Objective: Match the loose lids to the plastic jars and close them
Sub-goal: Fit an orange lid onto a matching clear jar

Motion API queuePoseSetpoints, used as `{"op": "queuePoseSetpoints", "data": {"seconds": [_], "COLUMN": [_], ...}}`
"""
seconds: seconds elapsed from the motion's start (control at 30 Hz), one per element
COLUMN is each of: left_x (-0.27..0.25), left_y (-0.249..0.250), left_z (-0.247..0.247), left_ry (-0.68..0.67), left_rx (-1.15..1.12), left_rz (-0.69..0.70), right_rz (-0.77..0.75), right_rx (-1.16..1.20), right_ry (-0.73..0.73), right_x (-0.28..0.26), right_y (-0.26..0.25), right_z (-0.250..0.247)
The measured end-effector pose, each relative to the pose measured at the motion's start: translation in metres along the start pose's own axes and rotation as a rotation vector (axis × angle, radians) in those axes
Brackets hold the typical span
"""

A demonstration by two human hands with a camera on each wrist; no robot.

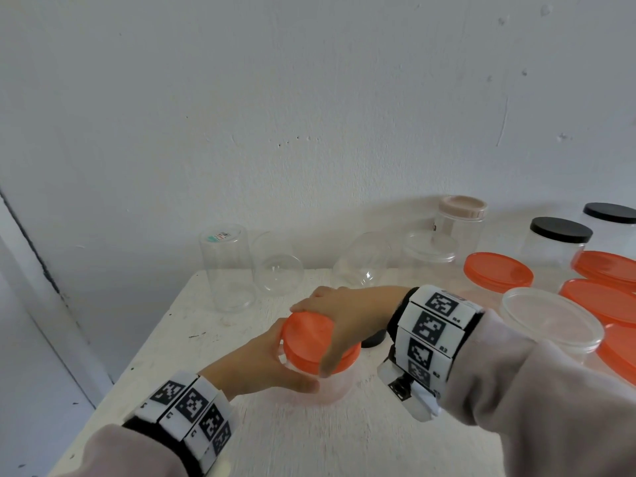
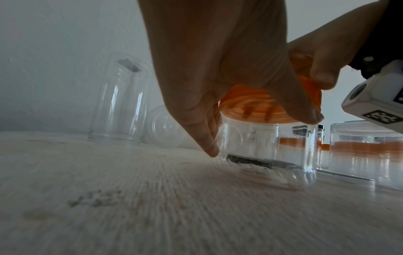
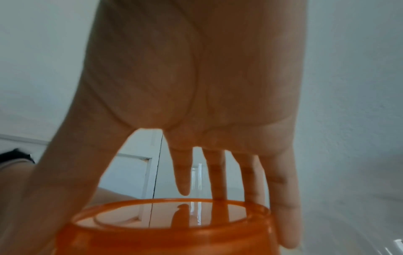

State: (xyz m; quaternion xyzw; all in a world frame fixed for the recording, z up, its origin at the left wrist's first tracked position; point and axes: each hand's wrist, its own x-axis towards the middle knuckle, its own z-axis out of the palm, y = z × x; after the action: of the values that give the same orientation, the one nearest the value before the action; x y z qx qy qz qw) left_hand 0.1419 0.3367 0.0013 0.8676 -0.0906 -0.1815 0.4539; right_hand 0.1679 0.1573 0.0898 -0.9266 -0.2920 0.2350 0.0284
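**Now: both hands on one jar**

My right hand [image 1: 347,315] grips the orange lid [image 1: 311,340] from above, fingers curled over its rim. My left hand [image 1: 261,363] wraps the clear jar [image 2: 266,151] beneath, tilted on the white counter [image 1: 344,442]. Farther right lie loose orange lids [image 1: 498,271] and black-lidded jars [image 1: 557,242].

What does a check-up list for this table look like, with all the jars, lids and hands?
Surface: white table, scuffed, small dark marks.
Job's things: small clear jar with orange lid on its mouth; whether the lid is fully seated cannot be told. Loose orange lids at the right; black-lidded jars; beige-lidded jar.
Clutter: upturned clear jar near the wall; small black lid.
Hands: left hand grips the jar's side; right hand grips the orange lid from above.
Cables: nothing seen.
Surroundings: white wall.
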Motion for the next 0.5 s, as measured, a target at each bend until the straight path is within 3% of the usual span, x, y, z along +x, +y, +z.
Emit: {"op": "queuePoseSetpoints", "data": {"seconds": [0.3,0.5], "left_x": [0.0,0.0], "left_y": [0.002,0.002], "left_z": [0.001,0.003], "left_ry": [0.009,0.007], "left_rx": [-0.002,0.009], "left_rz": [0.003,-0.003], "right_rz": [0.07,-0.024], "right_rx": [0.036,0.07], "right_ry": [0.194,0.064], "right_x": [0.004,0.0], "right_y": [0.0,0.003], "right_z": [0.026,0.015]}}
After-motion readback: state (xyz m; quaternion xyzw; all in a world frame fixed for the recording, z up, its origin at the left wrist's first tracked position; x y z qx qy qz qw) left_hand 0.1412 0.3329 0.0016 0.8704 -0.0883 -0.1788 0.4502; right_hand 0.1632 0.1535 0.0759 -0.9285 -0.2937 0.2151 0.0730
